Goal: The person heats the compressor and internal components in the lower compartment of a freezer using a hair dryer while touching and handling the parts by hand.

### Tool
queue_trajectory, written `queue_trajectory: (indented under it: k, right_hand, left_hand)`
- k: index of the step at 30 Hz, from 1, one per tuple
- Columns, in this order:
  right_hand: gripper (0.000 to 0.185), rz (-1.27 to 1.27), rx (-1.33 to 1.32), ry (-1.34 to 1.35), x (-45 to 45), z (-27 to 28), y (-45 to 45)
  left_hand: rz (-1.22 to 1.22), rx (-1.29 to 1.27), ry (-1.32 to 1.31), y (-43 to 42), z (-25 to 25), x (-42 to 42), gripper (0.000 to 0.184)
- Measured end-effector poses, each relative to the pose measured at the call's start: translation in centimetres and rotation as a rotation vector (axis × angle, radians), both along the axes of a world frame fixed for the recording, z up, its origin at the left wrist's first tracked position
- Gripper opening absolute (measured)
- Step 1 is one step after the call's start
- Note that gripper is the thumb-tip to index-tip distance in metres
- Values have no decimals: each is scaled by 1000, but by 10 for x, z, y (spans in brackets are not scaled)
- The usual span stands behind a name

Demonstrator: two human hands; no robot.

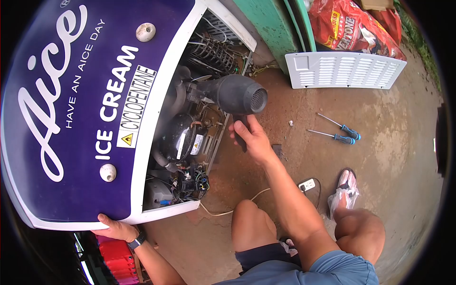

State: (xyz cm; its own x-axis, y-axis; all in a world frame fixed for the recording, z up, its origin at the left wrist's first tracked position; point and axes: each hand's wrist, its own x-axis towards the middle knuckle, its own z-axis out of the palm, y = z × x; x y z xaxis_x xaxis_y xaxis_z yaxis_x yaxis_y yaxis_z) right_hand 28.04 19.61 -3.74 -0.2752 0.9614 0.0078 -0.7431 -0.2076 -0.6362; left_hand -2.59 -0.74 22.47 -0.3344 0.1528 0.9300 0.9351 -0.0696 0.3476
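Note:
A black hair dryer (232, 94) is in my right hand (252, 137), its handle wrapped by my fingers. Its nozzle end points into the open compartment of a purple and white ice cream freezer (88, 118). Inside, below the dryer, sit a black compressor (183, 137), wires (190, 183) and, higher up, a coiled condenser (211, 54). My left hand (116, 229) rests against the freezer's lower white edge, thumb on the outer face and the other fingers hidden beneath; a dark watch is on that wrist.
Two blue-handled screwdrivers (343, 134) lie on the concrete floor. A white vented panel (346, 70) leans by a red bag (354, 28) and a green post (266, 28). A white power strip (307, 185) with cables lies near my foot. Red crates (116, 256) stand at lower left.

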Motion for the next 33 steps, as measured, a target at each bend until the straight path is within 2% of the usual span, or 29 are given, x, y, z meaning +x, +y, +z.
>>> queue_trajectory:
  k: [8, 16, 19, 23, 28, 31, 32, 33]
  right_hand:
    - [54, -79, -103, 50, -8, -12, -3]
    - [51, -111, -2, 75, -6, -7, -9]
    - [52, -155, 100, 109, -5, 10, -3]
    - [52, -183, 102, 132, -6, 26, 10]
    - [53, -225, -28, -205, 0, 12, 9]
    - [53, -302, -123, -280, 2, -2, -9]
    - [53, -319, -149, -135, 0, -2, -14]
    - [53, -318, -150, -136, -1, -5, -15]
  left_hand:
    - [6, 1, -8, -2, 0, -6, 88]
    - [-14, -9, 11, -3, 1, -8, 87]
    - [3, -2, 0, -3, -1, -6, 88]
    - [0, -1, -7, -3, -1, -7, 90]
    - [36, -2, 1, -1, 0, -3, 90]
    - [45, -4, 22, -3, 0, -8, 90]
    - [46, -4, 21, -3, 0, -8, 90]
    - [46, -3, 26, -2, 0, -7, 90]
